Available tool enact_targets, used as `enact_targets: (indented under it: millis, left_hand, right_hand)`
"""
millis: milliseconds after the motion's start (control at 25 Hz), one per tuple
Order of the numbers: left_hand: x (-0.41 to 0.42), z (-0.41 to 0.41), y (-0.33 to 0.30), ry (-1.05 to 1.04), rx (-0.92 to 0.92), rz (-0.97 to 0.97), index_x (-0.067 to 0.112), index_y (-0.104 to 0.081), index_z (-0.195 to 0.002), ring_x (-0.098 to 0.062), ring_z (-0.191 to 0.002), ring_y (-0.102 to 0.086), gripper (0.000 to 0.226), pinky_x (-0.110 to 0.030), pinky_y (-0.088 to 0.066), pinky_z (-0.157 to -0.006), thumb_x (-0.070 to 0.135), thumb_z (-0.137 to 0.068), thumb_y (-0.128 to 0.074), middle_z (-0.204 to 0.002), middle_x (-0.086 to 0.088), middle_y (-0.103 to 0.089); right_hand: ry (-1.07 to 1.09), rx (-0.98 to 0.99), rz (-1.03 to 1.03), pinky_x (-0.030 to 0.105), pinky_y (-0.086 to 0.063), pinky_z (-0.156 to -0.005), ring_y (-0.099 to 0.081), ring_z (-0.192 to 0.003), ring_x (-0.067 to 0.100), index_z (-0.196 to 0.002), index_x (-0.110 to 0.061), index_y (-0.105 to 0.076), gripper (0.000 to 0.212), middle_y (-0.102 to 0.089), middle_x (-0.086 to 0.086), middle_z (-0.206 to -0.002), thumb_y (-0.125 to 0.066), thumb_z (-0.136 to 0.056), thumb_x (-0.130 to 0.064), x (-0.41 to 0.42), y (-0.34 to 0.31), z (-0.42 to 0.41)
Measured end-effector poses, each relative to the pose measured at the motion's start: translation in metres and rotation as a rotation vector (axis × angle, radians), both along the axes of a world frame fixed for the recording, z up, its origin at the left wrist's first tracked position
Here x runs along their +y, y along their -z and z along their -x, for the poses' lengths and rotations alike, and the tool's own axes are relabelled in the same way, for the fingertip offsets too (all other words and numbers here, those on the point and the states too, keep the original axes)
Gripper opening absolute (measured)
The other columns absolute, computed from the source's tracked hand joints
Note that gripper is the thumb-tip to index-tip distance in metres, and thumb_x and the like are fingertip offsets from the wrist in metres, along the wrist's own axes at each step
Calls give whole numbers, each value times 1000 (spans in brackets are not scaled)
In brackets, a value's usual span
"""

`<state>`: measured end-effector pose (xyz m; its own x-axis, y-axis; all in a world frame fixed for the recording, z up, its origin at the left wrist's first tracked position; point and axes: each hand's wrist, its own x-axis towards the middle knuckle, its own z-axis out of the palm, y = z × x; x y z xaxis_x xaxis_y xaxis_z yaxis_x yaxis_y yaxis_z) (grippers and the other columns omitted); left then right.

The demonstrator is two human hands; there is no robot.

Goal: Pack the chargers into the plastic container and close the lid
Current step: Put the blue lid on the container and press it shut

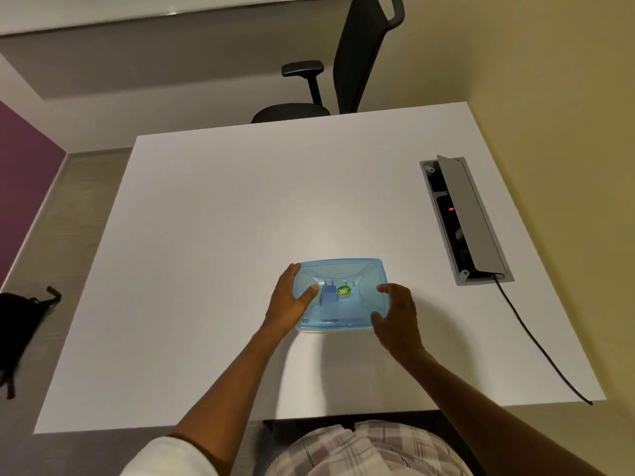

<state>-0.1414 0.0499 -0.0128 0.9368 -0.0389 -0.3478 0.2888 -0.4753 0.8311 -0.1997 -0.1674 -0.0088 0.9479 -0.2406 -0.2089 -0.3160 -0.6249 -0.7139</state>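
Both hands, left hand (292,297) at nine o'clock, right hand (395,314) at four, are pressing spread-fingered on the lid (343,273), chargers (328,295) already inside, sealing apparently remaining.

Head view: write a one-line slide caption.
Both hands, left and right, press the blue lid onto the container on the white table, a charger visible inside.
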Motion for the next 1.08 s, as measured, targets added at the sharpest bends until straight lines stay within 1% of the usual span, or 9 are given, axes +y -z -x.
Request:
enact_targets:
  millis: [120,320,400,440,520,640,840,960,1080]
  left_hand:
    - [-3,1,4,-10,1,-47,15,-37,-148,-24,-139,-43,63,-46,-38,-115,25,-92,-65,-152,-6,-43]
    - [-2,5,11,28,-15,-135,15,-28,-153,-23,-147,-32,74,-44,-30,-121,23,-90,-67,-159,-7,-33]
    - [-3,10,17,90,-8,-199,14,-16,-157,-22,-153,-18,82,-34,-17,-125,27,-92,-65,-165,-7,-18]
    - [-4,12,19,109,-6,-227,15,-10,-158,-20,-154,-11,84,-26,-13,-121,30,-93,-62,-167,-6,-10]
    - [-7,13,23,125,-16,-278,18,-2,-158,-18,-155,-8,85,-22,-18,-112,34,-95,-57,-168,-4,0]
    - [-10,15,29,136,-55,-341,20,1,-158,-21,-154,-13,87,-26,-28,-111,41,-94,-54,-168,-3,5]
    - [-13,19,37,226,-72,-434,23,2,-158,-24,-155,-4,91,-34,-28,-116,54,-92,-53,-167,-4,11]
    - [-22,21,39,268,-150,-584,18,0,-158,-29,-155,4,87,-44,-14,-123,52,-93,-47,-167,-9,11]
    - [-33,23,39,283,-214,-617,8,-6,-156,-29,-155,3,85,-46,-7,-126,41,-90,-48,-167,-12,3]
  right_hand:
    - [-7,8,1,24,-34,-96,-48,-118,27,-124,-9,-53,51,-51,11,-128,-68,-77,4,0,0,0]
    - [-42,17,51,20,-30,-96,-47,-118,27,-124,-10,-53,54,-51,9,-127,-66,-74,6,0,2,0]
    - [-83,31,94,17,-26,-92,-45,-119,29,-126,-9,-53,57,-49,9,-130,-64,-72,8,1,3,0]
    - [-101,37,115,18,-26,-92,-45,-119,30,-127,-9,-53,58,-47,10,-132,-64,-72,7,1,4,0]
    - [-117,49,145,24,-29,-96,-44,-120,31,-129,-9,-51,59,-44,10,-135,-64,-73,5,1,3,-2]
    - [-126,60,162,27,-31,-99,-44,-121,31,-131,-9,-50,60,-43,10,-136,-66,-74,3,0,2,-4]
    - [-115,54,161,24,-29,-95,-41,-123,32,-131,-13,-51,59,-37,9,-143,-71,-76,-3,0,7,0]
    - [-69,20,172,39,-42,-98,-39,-119,32,-128,-12,-53,50,-38,10,-141,-72,-82,-20,5,13,1]
    - [-15,-14,273,49,-48,-93,-42,-111,31,-117,-11,-53,37,-43,11,-133,-67,-85,-25,9,15,-8]
